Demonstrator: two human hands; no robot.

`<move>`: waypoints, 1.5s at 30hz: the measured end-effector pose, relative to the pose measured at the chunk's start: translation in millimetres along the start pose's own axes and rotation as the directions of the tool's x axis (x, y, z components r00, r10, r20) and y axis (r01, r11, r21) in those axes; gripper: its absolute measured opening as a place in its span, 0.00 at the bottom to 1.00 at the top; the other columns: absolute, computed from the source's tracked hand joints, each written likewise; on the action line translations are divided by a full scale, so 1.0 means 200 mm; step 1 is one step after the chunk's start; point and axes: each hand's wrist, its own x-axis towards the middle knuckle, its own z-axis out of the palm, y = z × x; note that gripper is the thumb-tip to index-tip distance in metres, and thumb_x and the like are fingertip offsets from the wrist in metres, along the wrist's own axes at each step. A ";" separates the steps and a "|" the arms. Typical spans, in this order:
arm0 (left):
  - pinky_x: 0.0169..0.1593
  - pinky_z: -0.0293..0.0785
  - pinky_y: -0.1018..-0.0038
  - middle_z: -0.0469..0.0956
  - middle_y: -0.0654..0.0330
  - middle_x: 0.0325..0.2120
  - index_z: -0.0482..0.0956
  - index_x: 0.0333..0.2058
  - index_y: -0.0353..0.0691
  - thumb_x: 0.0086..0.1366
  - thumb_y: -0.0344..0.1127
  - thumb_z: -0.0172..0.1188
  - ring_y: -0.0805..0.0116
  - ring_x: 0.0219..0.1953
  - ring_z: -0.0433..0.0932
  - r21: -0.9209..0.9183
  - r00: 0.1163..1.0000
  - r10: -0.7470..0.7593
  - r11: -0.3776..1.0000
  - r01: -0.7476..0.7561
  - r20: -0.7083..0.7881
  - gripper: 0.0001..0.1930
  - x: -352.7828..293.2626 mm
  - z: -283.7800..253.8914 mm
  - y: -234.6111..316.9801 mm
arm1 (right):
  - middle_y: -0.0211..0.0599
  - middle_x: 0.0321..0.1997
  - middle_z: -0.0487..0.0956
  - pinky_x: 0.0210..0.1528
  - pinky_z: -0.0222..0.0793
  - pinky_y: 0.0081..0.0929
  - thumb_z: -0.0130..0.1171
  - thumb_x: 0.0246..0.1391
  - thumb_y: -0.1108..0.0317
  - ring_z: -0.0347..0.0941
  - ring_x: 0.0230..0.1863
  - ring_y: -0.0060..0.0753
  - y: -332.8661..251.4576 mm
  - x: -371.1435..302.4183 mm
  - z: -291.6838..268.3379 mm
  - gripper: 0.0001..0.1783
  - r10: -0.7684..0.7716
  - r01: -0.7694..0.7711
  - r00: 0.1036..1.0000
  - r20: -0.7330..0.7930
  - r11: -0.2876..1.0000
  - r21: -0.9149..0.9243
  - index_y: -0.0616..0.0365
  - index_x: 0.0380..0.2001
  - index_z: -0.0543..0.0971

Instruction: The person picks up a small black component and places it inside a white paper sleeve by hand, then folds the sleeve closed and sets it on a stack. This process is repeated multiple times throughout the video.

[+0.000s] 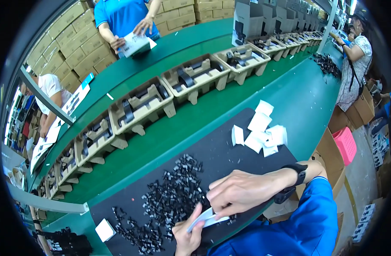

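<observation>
Left hand pinches white packet, seemingly steadying it; right hand curled over, hold unclear; black parts left of packet, handy.

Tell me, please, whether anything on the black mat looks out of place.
A tiny red speck lies left of the heap of small black parts, its colour matching nothing else on the mat. The white packets at far right overlap untidily at different angles.

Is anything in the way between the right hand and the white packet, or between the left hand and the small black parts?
Nothing visible: the right hand is at the white packet, held in the left hand, and the pile of small black parts lies just beside the left hand.
</observation>
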 end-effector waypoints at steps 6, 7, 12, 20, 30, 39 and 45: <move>0.32 0.79 0.69 0.76 0.41 0.40 0.60 0.56 0.26 0.69 0.41 0.45 0.51 0.30 0.80 -0.405 0.762 -0.567 0.805 0.433 -0.312 0.26 0.13 -0.27 0.06 | 0.37 0.22 0.74 0.27 0.67 0.29 0.61 0.44 0.67 0.72 0.24 0.37 0.50 0.23 -0.69 0.05 0.110 -0.401 0.803 -0.585 0.826 -0.396 0.55 0.21 0.76; 0.32 0.79 0.70 0.76 0.41 0.40 0.61 0.55 0.25 0.69 0.41 0.45 0.52 0.29 0.81 -0.378 0.755 -0.584 0.798 0.469 -0.298 0.25 0.12 -0.30 0.04 | 0.41 0.22 0.75 0.28 0.68 0.33 0.62 0.43 0.64 0.74 0.27 0.42 0.65 0.24 -0.82 0.08 0.048 -0.547 0.739 -0.672 0.626 -0.556 0.56 0.21 0.77; 0.33 0.78 0.71 0.77 0.41 0.40 0.63 0.54 0.24 0.70 0.39 0.44 0.55 0.30 0.81 -0.358 0.764 -0.583 0.800 0.481 -0.277 0.23 0.14 -0.33 0.01 | 0.42 0.23 0.77 0.31 0.70 0.36 0.63 0.40 0.62 0.76 0.30 0.44 1.19 0.32 -0.98 0.10 0.172 -0.717 0.673 -0.719 0.393 -0.576 0.56 0.19 0.77; 0.32 0.78 0.72 0.77 0.42 0.39 0.64 0.54 0.24 0.70 0.37 0.44 0.56 0.31 0.81 -0.324 0.705 -0.625 0.779 0.537 -0.335 0.21 0.09 -0.51 -0.06 | 0.37 0.23 0.79 0.30 0.73 0.36 0.63 0.41 0.58 0.78 0.29 0.42 1.44 0.45 -0.87 0.11 0.154 -0.789 0.609 -0.778 0.017 -0.614 0.53 0.19 0.78; 0.37 0.81 0.61 0.73 0.41 0.44 0.50 0.62 0.33 0.70 0.39 0.41 0.50 0.41 0.78 -0.587 0.708 -0.707 0.579 0.567 -0.014 0.26 0.00 -0.58 -0.04 | 0.45 0.45 0.75 0.38 0.71 0.37 0.59 0.49 0.58 0.76 0.37 0.45 0.66 0.55 -0.50 0.21 0.156 -0.496 0.851 -0.501 0.553 -0.669 0.58 0.44 0.75; 0.50 0.70 0.74 0.73 0.54 0.46 0.65 0.53 0.31 0.69 0.34 0.44 0.67 0.47 0.74 -0.564 0.803 -0.568 0.609 0.558 0.182 0.18 0.01 -0.39 -0.03 | 0.39 0.53 0.71 0.57 0.61 0.42 0.66 0.35 0.52 0.68 0.49 0.42 -0.17 0.41 0.53 0.38 -0.097 0.048 0.993 -0.059 0.826 -0.561 0.61 0.49 0.70; 0.50 0.69 0.75 0.74 0.57 0.46 0.68 0.51 0.31 0.69 0.35 0.45 0.72 0.47 0.73 -0.587 0.827 -0.521 0.609 0.533 0.211 0.16 -0.11 -0.35 0.00 | 0.41 0.55 0.69 0.57 0.60 0.46 0.66 0.35 0.52 0.65 0.52 0.37 -0.22 0.28 0.60 0.36 -0.257 0.138 0.965 -0.059 0.683 -0.717 0.62 0.46 0.71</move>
